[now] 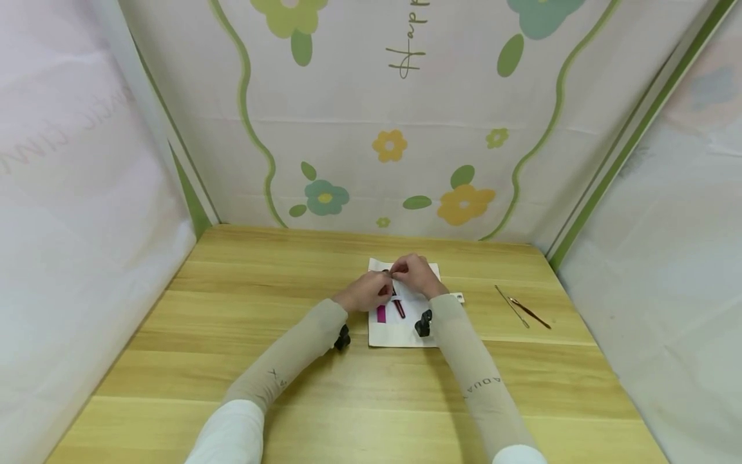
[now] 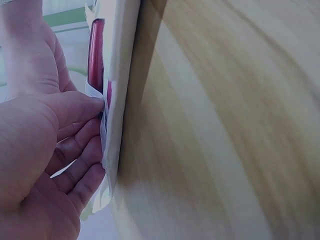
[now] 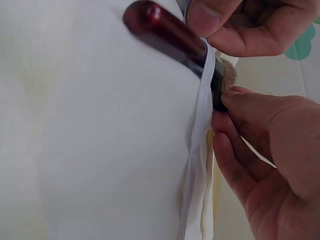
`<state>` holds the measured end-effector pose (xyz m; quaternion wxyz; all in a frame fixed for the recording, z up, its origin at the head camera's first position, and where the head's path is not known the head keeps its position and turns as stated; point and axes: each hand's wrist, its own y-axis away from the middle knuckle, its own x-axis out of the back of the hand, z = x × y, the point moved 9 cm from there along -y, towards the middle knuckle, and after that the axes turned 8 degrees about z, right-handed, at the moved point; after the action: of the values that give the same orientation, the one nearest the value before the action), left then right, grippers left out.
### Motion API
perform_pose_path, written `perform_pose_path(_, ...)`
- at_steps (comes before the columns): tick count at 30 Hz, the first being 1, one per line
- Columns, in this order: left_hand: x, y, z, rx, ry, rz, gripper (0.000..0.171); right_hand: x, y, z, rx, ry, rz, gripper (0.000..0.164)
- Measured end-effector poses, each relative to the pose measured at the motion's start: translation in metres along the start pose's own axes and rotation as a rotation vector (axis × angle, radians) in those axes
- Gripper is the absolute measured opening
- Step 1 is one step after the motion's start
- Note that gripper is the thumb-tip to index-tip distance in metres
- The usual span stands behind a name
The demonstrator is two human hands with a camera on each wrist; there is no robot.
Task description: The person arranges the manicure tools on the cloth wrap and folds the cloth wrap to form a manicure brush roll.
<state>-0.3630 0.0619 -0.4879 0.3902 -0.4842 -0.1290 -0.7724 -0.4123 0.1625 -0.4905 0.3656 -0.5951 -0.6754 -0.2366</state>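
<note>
White shirt sleeves (image 1: 228,432) at bottom edge, closest to head camera; beige arm sleeves (image 1: 295,354) cover both forearms, dark lettering printed on them. Black wrist devices: left one (image 1: 342,337) over the table, right one (image 1: 424,324) over the cloth in this view.

Left hand (image 1: 366,292): narrow, thumb and fingers pinching the white elastic band (image 3: 197,120) at the red brush. Right hand (image 1: 417,274): narrow too, thumb and fingertips holding the black end of the dark red makeup brush (image 3: 167,35), right by its tan bristles (image 3: 229,72). Hands close together, left one nearer the wearer.

Brush sits through the elastic band, on the white cloth (image 1: 400,336); glossy red handle sticks out on the side toward the wearer, bristle end on the far side. Exact join of black part and bristles partly hidden by fingers.

Magenta patch (image 1: 380,314) on the cloth, left of the handle. Small white tag (image 1: 458,297) with dark mark at the cloth's right edge. Further right on wooden table (image 1: 232,303): thin metal rod (image 1: 518,314) and slender brown-handled brush (image 1: 533,316), brush tip just beside or touching the rod, can't tell which. Flower-print curtain (image 1: 342,84) behind
</note>
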Motion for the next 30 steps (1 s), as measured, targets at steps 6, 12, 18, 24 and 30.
perform_pose_path(6, -0.003, -0.003, 0.0, -0.022, 0.012, 0.012, 0.014, 0.009, 0.007, 0.007, 0.013, 0.013, 0.022, 0.012)
perform_pose_path(12, -0.005, -0.003, -0.004, -0.014, 0.004, 0.01, 0.022, 0.016, 0.013, 0.004, 0.062, 0.011, 0.038, 0.011)
perform_pose_path(18, -0.002, -0.001, -0.003, -0.032, 0.007, 0.02, 0.023, 0.016, 0.016, 0.004, 0.04, 0.007, 0.005, 0.012)
perform_pose_path(24, -0.001, 0.0, -0.004, -0.025, 0.005, 0.022, 0.021, 0.016, 0.018, 0.002, 0.031, 0.017, -0.007, 0.012)
perform_pose_path(30, -0.002, 0.0, -0.004, -0.007, 0.018, 0.006, 0.018, 0.017, 0.019, 0.003, 0.013, 0.024, -0.031, 0.012)
